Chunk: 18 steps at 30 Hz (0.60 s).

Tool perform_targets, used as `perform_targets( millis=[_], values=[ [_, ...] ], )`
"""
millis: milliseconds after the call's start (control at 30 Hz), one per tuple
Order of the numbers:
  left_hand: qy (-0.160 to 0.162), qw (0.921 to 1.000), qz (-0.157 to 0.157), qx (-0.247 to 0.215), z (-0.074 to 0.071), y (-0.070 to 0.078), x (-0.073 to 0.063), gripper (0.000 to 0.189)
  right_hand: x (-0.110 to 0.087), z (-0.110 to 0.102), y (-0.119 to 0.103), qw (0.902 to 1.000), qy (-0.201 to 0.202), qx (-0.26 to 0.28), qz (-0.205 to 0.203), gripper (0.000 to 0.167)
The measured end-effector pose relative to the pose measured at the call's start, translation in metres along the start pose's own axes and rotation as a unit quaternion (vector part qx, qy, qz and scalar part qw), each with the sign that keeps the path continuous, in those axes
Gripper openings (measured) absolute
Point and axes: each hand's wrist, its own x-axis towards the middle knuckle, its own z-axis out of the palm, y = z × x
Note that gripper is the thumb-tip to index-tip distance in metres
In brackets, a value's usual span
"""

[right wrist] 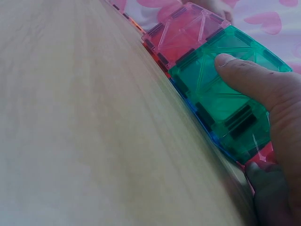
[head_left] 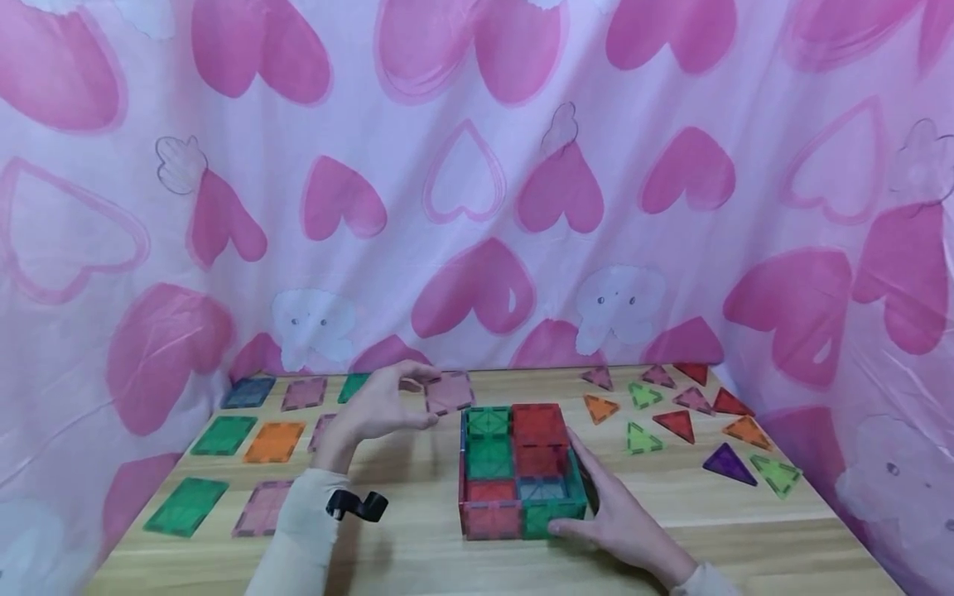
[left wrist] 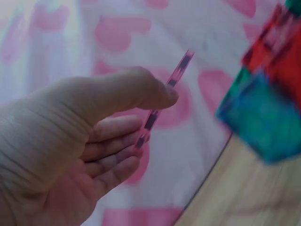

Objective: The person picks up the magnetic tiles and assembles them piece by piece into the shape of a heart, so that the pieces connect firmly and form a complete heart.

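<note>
In the head view my left hand [head_left: 383, 406] is raised above the table left of the tile box. It pinches a pink square magnetic tile [head_left: 450, 392] between thumb and fingers; the left wrist view shows this tile [left wrist: 162, 103] edge-on. An open-topped box of translucent magnetic tiles [head_left: 492, 520] stands on the table, with red, green and blue squares. My right hand [head_left: 622, 517] holds the box at its near right corner. Its thumb [right wrist: 240, 68] lies on the green front tile [right wrist: 221, 99], while the other fingers run along the right side, partly hidden.
Several square tiles lie at the left, among them an orange one [head_left: 273, 442] and a green one [head_left: 186, 507]. Several triangular tiles are spread at the right, including a purple one [head_left: 729, 465]. A heart-patterned curtain [head_left: 477, 207] hangs behind the wooden table [head_left: 417, 538].
</note>
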Motion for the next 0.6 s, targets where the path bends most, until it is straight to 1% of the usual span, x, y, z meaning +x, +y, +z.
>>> perform_targets(
  millis=[100, 133, 200, 267, 367, 500, 600],
  values=[
    [-0.047, 0.9979, 0.044, -0.008, 0.01, 0.013, 0.006, 0.068, 0.0, -0.001, 0.001, 1.0, -0.002, 0.007, -0.006, 0.125],
    [-0.06, 0.9969, 0.049, -0.008, 0.013, 0.016, 0.007, 0.068, 0.001, -0.001, 0.001, 0.9999, -0.003, 0.01, -0.008, 0.125],
    [-0.077, 0.9957, 0.051, -0.003, 0.019, 0.021, 0.009, 0.068, 0.001, -0.001, 0.001, 0.9998, -0.004, 0.015, -0.009, 0.126],
    [-0.084, 0.9954, 0.045, 0.002, 0.025, 0.024, 0.01, 0.068, 0.001, -0.001, 0.0, 0.9999, -0.003, 0.011, -0.007, 0.126],
    [-0.084, 0.9957, 0.037, 0.01, 0.032, 0.028, 0.01, 0.067, 0.0, -0.001, -0.001, 1.0, -0.001, 0.006, 0.0, 0.127],
    [-0.084, 0.995, 0.044, 0.03, 0.042, 0.03, 0.013, 0.064, 0.0, -0.001, -0.002, 1.0, 0.001, 0.003, 0.003, 0.127],
    [-0.086, 0.9947, 0.045, 0.034, 0.047, 0.031, 0.013, 0.063, -0.001, 0.0, -0.002, 1.0, 0.0, 0.004, 0.003, 0.128]
  ],
)
